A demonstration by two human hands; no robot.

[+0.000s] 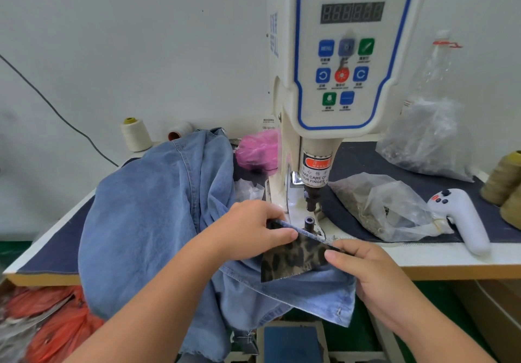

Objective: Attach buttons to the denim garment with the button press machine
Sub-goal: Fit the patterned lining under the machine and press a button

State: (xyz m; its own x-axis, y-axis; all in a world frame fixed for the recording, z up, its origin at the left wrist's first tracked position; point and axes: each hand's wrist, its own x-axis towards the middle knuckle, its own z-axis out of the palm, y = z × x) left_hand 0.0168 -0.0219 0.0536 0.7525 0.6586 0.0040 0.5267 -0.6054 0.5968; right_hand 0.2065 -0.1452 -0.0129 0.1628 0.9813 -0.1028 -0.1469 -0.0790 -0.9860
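Observation:
A blue denim garment (146, 221) lies heaped over the table's left side and hangs over the front edge. Its edge has a leopard-print lining (293, 255), stretched just in front of the lower die (309, 221) of the white servo button machine (346, 52). My left hand (253, 227) pinches the edge at the left. At the right end my right hand (366, 266) pinches the same edge. The dark upper punch (311, 199) hangs a short way above the die, with nothing between them.
Clear plastic bags (383, 207) with small parts lie right of the machine, beside a white handheld controller (462, 216). Thread cones (135, 134) stand at the back left and far right. A pink bag (259, 148) sits behind the denim. Orange bags (56, 320) lie under the table.

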